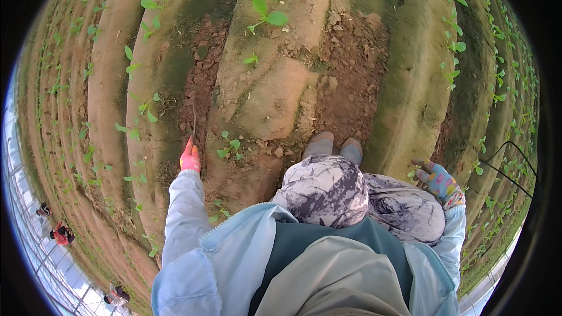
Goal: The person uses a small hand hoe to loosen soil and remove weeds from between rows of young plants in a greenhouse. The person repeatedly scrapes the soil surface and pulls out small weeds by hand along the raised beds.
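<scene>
My left hand (190, 158), in a pink-red glove, is stretched out over the loose soil of a furrow. Its fingers are closed on a thin, slightly curved rod-like tool (194, 118) that points away from me; the tool's kind cannot be made out. A small leafy seedling (230, 146) grows on the bed just right of this hand. Off to my right side, my right hand (439, 182) wears a blue glove with coloured spots. Its fingers are apart, and nothing shows in them. It is beside my knee, above the edge of the neighbouring bed.
My two shoes (335, 147) stand at the near end of a dug furrow (354, 76). Taller seedlings (269, 17) grow ahead on the middle bed (275, 96). Long rows of seedlings run along both sides. A bent black wire (508, 143) is at far right. Several people are at lower left.
</scene>
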`<state>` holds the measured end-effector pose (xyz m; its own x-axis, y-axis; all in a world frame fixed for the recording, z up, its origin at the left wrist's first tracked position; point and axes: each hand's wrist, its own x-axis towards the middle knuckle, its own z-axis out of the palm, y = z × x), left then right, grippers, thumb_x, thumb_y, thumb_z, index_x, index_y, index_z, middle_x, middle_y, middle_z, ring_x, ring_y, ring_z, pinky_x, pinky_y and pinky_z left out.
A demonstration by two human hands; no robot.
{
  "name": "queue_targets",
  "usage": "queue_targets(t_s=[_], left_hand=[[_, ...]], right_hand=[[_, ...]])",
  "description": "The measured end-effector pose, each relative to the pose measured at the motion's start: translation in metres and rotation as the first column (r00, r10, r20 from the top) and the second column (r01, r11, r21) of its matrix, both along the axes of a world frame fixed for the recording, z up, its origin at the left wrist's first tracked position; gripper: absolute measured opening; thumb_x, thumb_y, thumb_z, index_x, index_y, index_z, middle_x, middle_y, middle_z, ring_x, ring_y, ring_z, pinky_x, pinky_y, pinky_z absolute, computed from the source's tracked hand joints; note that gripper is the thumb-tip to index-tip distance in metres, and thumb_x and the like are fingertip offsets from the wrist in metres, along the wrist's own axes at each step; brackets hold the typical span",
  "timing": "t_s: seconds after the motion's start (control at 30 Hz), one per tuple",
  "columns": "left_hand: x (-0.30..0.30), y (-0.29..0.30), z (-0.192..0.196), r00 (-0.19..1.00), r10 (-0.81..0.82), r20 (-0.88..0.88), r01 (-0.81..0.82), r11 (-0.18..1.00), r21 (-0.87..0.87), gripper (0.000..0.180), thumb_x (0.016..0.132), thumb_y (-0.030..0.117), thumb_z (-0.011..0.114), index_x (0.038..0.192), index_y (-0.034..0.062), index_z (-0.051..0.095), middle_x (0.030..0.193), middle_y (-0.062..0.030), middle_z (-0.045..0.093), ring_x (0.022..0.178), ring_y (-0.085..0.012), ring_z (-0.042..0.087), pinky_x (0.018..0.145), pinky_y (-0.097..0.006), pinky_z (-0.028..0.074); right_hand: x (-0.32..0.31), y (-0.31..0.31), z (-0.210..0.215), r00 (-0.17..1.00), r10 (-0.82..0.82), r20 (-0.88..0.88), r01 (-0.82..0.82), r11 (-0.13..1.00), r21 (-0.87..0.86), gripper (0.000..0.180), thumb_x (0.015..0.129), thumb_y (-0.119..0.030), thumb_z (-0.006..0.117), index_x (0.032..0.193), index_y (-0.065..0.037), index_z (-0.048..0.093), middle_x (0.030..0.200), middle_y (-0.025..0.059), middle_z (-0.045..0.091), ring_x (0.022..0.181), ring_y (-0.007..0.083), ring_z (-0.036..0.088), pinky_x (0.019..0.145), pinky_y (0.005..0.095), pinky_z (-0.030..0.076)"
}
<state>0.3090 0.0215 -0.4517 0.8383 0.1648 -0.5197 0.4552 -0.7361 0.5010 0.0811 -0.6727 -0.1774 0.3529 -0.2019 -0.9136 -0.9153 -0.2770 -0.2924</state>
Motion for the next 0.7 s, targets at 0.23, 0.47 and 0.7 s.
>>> queue_targets(t_s=[0.23,0.47,0.7], left_hand=[[0.141,-0.099,-0.014,0.970,0.240,-0.030,-0.226,0.852,-0.472,0.041,0.099,0.023,0.054,0.140,0.0250,0.052,0.059,0.0010,0.043,0.045,-0.0100,0.036,0.042,-0.028,0.030],[0.185,-0.167,0.028,0.796,0.443,-0.412,-0.605,0.587,-0.538,0.045,0.099,0.035,0.052,0.141,0.0215,0.042,0.076,-0.0030,0.050,0.043,-0.0096,0.031,0.041,-0.027,0.026],[0.193,-0.166,0.044,0.785,0.507,-0.356,-0.620,0.633,-0.465,0.034,0.097,0.035,0.055,0.127,0.0185,0.054,0.072,-0.0011,0.052,0.044,-0.0101,0.036,0.040,-0.027,0.028]], right_hand=[[0.005,0.000,0.005,0.998,-0.050,0.026,0.050,0.998,-0.030,0.040,0.098,-0.015,0.056,0.137,-0.006,0.052,0.097,0.0051,0.067,0.077,0.0129,0.057,0.072,0.0283,0.049],[-0.009,-0.005,0.002,0.990,-0.136,0.037,0.136,0.991,0.001,0.040,0.098,-0.015,0.056,0.137,-0.005,0.052,0.095,0.0036,0.064,0.078,0.0124,0.056,0.073,0.0276,0.048],[-0.001,-0.012,-0.007,0.997,-0.067,0.028,0.067,0.998,0.009,0.039,0.098,-0.014,0.055,0.136,-0.005,0.052,0.098,0.0050,0.067,0.080,0.0120,0.057,0.073,0.0274,0.048]])
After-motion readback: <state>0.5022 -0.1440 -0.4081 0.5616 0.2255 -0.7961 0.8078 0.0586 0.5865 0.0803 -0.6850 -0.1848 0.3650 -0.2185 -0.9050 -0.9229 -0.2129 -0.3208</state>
